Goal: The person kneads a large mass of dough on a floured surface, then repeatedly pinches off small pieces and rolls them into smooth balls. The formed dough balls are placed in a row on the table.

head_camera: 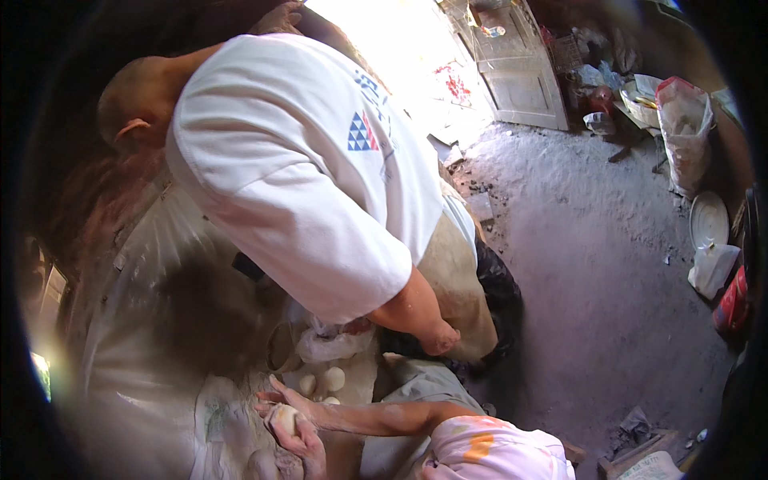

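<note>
My left hand (306, 443) comes up from the bottom edge, its fingers curled around a pale ball of dough (287, 419). Against the far side of that ball lies my right hand (294, 399), with the fingers spread and flour on the forearm. The dough sits between both hands. Several round dough balls (334, 379) rest on the pale surface just beyond. A larger floury lump (262, 463) lies left of my left hand, partly cut off by the lower edge. Beside my right hand is a printed cloth or sack (216, 408).
A person in a white T-shirt (312, 162) leans across the upper left, close by. Near the dough balls stand a round container (281, 348) and a plastic bag (333, 345). Plastic sheeting (144, 336) spreads leftward. A wooden door (519, 66) stands open beyond the concrete floor (582, 252).
</note>
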Demonstrator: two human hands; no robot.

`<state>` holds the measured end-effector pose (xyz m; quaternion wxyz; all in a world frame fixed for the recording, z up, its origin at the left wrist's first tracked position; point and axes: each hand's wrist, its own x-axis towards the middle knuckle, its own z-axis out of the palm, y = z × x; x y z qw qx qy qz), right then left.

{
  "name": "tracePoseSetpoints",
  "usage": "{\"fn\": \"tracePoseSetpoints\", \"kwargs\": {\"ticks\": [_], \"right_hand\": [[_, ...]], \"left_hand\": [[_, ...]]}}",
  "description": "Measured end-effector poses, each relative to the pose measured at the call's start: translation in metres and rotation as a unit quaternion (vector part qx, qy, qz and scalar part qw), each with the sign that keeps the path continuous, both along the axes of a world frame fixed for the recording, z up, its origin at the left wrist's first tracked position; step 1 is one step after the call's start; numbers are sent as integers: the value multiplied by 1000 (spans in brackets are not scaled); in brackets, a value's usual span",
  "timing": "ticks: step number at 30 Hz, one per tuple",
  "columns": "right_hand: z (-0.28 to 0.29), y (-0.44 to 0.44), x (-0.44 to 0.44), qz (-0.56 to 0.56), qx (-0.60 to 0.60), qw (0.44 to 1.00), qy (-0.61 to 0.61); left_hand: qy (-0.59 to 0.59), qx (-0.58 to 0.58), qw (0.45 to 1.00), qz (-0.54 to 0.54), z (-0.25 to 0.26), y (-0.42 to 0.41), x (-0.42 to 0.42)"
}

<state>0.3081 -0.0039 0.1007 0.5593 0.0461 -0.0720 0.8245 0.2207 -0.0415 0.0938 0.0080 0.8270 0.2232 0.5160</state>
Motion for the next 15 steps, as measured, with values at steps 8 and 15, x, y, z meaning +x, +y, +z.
{"fn": "tracePoseSetpoints", "kwargs": {"ticks": [8,15], "right_hand": [[0,-14,4,-21,16,997,-67],[-29,3,-9,-16,164,972,-166]], "left_hand": [[-34,-28,996,78,-2,-18,9],[-5,-44,993,107,-7,23,-14]]}}
